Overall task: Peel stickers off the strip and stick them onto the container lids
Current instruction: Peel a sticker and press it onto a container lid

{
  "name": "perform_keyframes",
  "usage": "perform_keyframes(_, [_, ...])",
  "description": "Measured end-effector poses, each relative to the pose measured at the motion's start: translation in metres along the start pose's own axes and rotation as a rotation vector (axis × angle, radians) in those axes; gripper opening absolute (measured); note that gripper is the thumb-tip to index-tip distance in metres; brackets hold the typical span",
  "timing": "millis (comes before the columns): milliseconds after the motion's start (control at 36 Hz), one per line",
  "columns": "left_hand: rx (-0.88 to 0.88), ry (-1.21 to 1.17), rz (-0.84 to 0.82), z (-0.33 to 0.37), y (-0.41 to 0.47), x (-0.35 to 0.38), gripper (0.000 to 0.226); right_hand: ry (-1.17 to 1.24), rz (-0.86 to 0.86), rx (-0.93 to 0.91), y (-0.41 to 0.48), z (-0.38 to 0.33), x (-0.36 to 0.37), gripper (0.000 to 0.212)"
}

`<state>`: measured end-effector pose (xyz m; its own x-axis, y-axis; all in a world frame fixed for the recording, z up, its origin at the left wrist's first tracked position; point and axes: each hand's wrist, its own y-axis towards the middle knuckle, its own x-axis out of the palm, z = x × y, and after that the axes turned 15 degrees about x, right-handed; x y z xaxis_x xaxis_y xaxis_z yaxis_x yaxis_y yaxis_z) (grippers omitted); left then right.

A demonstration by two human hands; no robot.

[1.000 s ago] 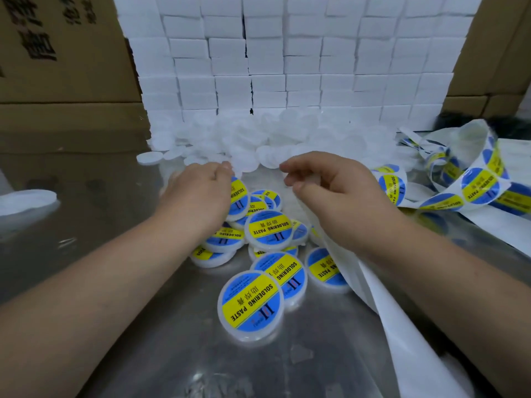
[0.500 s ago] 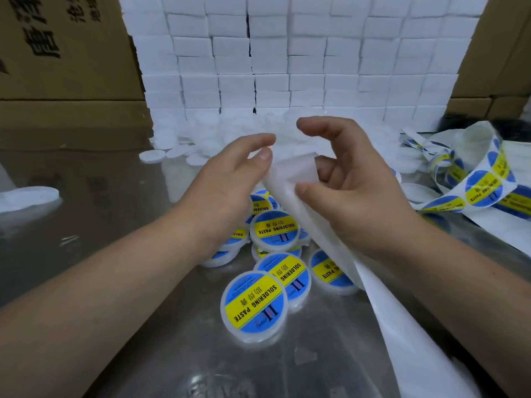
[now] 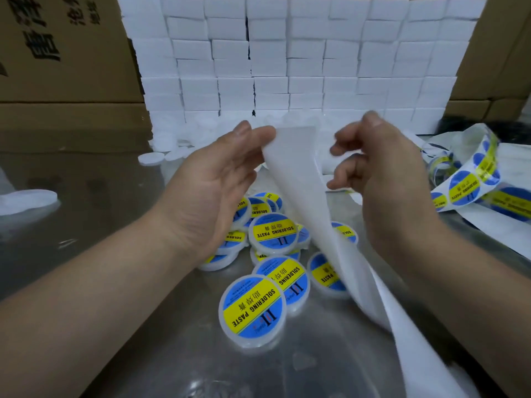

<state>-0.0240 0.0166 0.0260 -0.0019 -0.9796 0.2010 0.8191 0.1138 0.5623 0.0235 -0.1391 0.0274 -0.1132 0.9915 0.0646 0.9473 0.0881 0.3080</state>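
The backing strip (image 3: 301,196) is plain white. The labelled lids (image 3: 252,307) carry round blue stickers crossed by a yellow band with black lettering, inside a cloudy white rim. The coiled sticker strip (image 3: 465,188) shows the same blue and yellow rounds on white paper. The loose lids (image 3: 150,158) and stacked boxes (image 3: 287,67) are white, the cartons (image 3: 57,53) brown with black characters, the table (image 3: 86,196) shiny grey

I've one view only: the head camera, wide-angle, looking forward and down across the metal counter (image 3: 316,369). It sits close, the left hand (image 3: 212,191) and right hand (image 3: 388,182) filling mid-frame; stacked white boxes (image 3: 287,67) close the far side.
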Motion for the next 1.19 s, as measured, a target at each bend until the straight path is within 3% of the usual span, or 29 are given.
perform_keyframes(83, [0.002, 0.05, -0.04, 0.0, -0.002, 0.002, 0.045, -0.124, -0.092, 0.202, 0.005, 0.001, 0.0, 0.053])
perform_keyframes(139, [-0.005, 0.065, -0.064, 0.0, -0.003, 0.004, 0.045, -0.159, -0.203, 0.247, 0.003, 0.004, 0.004, 0.046])
perform_keyframes(222, [-0.021, 0.089, -0.088, 0.001, -0.005, 0.006, 0.045, 0.07, -0.308, 0.335, 0.004, 0.006, 0.006, 0.024])
perform_keyframes(250, [-0.03, 0.116, -0.098, 0.001, -0.005, 0.006, 0.044, 0.117, -0.305, 0.353, 0.003, 0.004, 0.005, 0.025])
perform_keyframes(333, [-0.053, 0.223, -0.143, 0.001, -0.006, 0.008, 0.033, 0.158, -0.328, 0.296, 0.004, 0.0, 0.002, 0.028])
perform_keyframes(389, [-0.056, 0.315, -0.165, 0.0, -0.007, 0.009, 0.039, 0.128, -0.347, 0.233, 0.002, -0.001, 0.001, 0.022])
perform_keyframes(583, [-0.073, 0.407, -0.19, -0.001, -0.008, 0.012, 0.041, 0.035, -0.459, 0.175, 0.0, 0.007, 0.002, 0.042])
perform_keyframes(694, [-0.078, 0.552, -0.191, 0.0, -0.007, 0.012, 0.033, 0.083, -0.33, 0.124, 0.003, 0.007, 0.003, 0.039])
perform_keyframes(806, [-0.021, 0.682, 0.013, 0.001, 0.006, 0.002, 0.037, -0.038, -0.074, 0.112, 0.013, 0.01, -0.005, 0.043])
perform_keyframes(944, [-0.076, 0.756, 0.153, -0.009, 0.043, -0.016, 0.018, -0.113, -0.038, 0.149, 0.014, 0.015, -0.006, 0.05])
perform_keyframes(1000, [-0.078, 0.885, 0.105, -0.018, 0.063, -0.022, 0.017, -0.11, -0.049, 0.15, 0.013, 0.016, -0.006, 0.052])
perform_keyframes(1194, [-0.232, 1.592, -0.38, -0.053, 0.118, -0.05, 0.032, -0.136, -0.055, 0.173, 0.014, 0.016, -0.006, 0.043])
